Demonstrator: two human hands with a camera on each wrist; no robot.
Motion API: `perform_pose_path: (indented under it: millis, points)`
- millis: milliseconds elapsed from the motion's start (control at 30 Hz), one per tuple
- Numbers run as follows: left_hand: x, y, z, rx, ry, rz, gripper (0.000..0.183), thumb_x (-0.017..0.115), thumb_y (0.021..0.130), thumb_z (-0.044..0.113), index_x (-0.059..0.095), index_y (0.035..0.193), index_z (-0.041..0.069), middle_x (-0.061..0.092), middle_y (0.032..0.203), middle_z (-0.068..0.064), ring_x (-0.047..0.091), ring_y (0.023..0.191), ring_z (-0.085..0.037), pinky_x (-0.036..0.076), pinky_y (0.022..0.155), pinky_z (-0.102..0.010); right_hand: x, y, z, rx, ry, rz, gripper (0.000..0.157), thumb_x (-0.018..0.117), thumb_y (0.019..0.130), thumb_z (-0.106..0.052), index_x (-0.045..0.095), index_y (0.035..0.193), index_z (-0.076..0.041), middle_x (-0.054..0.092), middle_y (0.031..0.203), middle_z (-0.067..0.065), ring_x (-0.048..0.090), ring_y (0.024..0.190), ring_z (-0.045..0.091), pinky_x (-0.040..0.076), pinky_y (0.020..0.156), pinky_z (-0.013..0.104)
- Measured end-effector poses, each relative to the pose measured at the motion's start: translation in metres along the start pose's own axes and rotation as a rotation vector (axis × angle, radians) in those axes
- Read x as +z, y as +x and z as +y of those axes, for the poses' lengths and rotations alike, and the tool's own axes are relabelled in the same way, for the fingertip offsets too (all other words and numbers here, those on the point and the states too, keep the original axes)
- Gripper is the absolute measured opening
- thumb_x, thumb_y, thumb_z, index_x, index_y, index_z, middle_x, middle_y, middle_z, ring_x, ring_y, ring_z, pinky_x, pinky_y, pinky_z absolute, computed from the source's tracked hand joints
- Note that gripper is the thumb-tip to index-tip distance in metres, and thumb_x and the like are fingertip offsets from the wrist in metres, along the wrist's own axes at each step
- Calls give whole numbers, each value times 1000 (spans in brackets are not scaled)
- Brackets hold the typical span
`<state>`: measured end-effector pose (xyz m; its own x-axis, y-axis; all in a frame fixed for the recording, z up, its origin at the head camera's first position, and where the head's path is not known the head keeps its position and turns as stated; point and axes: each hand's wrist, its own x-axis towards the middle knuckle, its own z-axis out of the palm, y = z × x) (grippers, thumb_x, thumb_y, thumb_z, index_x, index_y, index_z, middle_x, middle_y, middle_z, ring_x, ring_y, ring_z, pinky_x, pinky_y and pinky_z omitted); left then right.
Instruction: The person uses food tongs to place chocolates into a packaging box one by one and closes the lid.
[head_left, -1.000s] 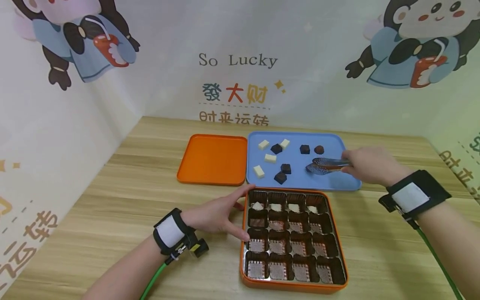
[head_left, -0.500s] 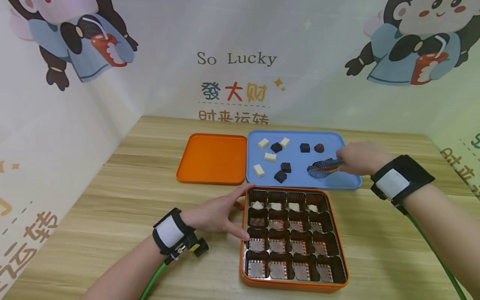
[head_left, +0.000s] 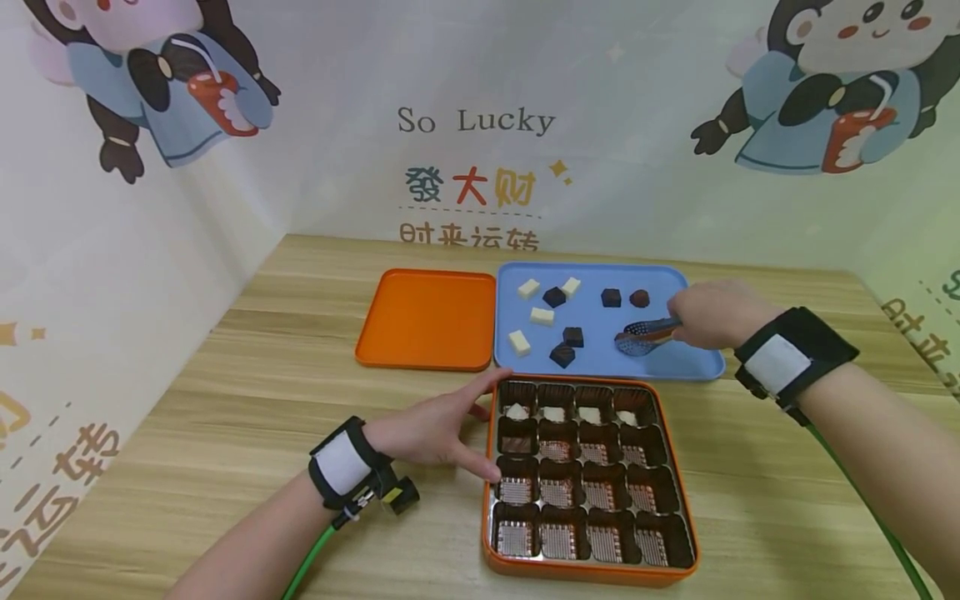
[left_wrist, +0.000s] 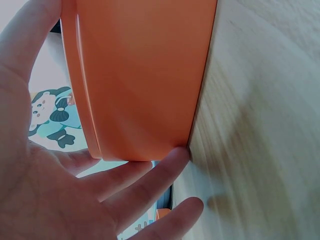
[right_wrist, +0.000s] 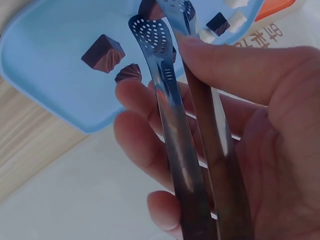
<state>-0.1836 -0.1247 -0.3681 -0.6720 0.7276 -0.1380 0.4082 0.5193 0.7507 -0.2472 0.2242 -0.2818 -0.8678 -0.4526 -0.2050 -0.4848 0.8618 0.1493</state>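
Observation:
My right hand [head_left: 716, 315] grips a pair of metal tongs [head_left: 648, 333] over the right part of the blue tray [head_left: 690, 363]. In the right wrist view, a dark chocolate [right_wrist: 150, 9] shows between the perforated tong tips; whether they squeeze it I cannot tell. On the tray lie white chocolates [head_left: 542, 317] and dark ones [head_left: 562, 355]. My left hand [head_left: 423, 432] rests against the left side of an orange box [head_left: 588, 573], fingers extended at its back corner. The box's divided insert has white pieces in its back row and a brown one at the second row's left.
An orange tray [head_left: 427, 320] lies left of the blue tray, edges close together. The box stands in front of the blue tray on the wooden table [head_left: 247, 367]. A printed cloth wall [head_left: 330, 167] rises behind the table.
The tongs have narrowed since one second ago, and my right hand has shifted slightly left and up. My left hand and the box have stayed in place.

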Motion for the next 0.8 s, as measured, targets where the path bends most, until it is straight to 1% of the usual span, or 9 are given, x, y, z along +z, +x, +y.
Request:
perform_pose_path:
  millis: [167,300,400,500,567,667,700,800]
  points:
    - [2,1,0,-5,1,-8,110,73,62,54,0,142,40,16,149,0,43,117,-14,36,91,-32,3,-10,3,-28,13,51,13,60,83,-19,53,76,-11,45,63,-2,41,56,14,36,54,33]
    - [1,2,3,-5,8,-12,111,73,62,53,0,143,37,16,149,0,43,117,-13,36,92,-32,-2,-29,1,-47,42,112,10,61,83,-18,55,79,-12,45,62,-4,40,54,13,35,51,32]
    - [0,3,4,-4,11,-8,111,74,62,54,0,144,36,17,149,1,43,117,-13,35,92,-32,-11,-46,-6,-47,61,146,10,61,85,-20,58,88,-11,47,63,-6,39,53,11,32,48,31]
    - [-2,3,5,-2,2,-6,111,74,61,54,0,143,38,18,149,2,43,117,-13,36,92,-31,-21,-63,-19,-54,40,179,18,62,84,-23,59,98,-11,47,63,-8,38,50,10,30,45,30]
    - [-2,3,4,0,-9,-7,111,74,61,53,1,143,38,18,149,2,43,118,-13,36,92,-30,-25,-72,-31,-87,17,215,22,64,83,-26,59,100,-13,48,63,-9,37,49,8,29,42,29]
    - [-2,2,3,-1,-13,-9,110,74,62,53,1,143,38,18,149,2,43,118,-14,35,92,-31,-28,-80,-51,-179,-15,275,23,67,80,-28,60,98,-15,52,67,-11,38,47,4,31,40,27]
    - [-2,1,3,-3,-11,-9,110,74,62,53,1,143,39,18,149,2,43,118,-14,35,93,-31,-28,-82,-59,-210,-25,286,21,67,80,-29,60,96,-16,51,66,-12,37,47,3,31,40,26]
    - [-1,0,1,-13,-4,-6,110,74,62,53,1,142,40,18,148,1,43,118,-13,35,93,-32,-29,-81,-80,-280,-73,277,19,67,80,-31,57,89,-18,46,66,-13,37,48,2,32,40,25]
